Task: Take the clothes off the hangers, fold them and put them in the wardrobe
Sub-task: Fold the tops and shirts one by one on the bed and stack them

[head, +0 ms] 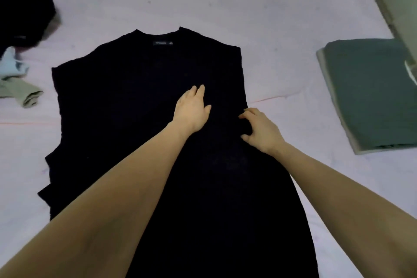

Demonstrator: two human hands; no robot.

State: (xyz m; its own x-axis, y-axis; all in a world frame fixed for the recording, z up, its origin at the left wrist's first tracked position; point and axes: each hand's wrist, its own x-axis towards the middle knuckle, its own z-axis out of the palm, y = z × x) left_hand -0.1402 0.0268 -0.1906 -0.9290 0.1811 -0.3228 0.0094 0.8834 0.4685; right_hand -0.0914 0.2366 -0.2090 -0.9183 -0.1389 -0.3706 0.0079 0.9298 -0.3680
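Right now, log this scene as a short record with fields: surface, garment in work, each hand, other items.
surface: pale sheet
garment in work: black garment spread flat, collar away from the person
left hand: flat on the garment, fingers straight
right hand: fingers curled, gripping the garment's right edge
folded: green stack at right
unfolded: dark clothing and light pieces at left

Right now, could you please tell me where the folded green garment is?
The folded green garment lies on the bed sheet at the right of the head view, apart from the black top.
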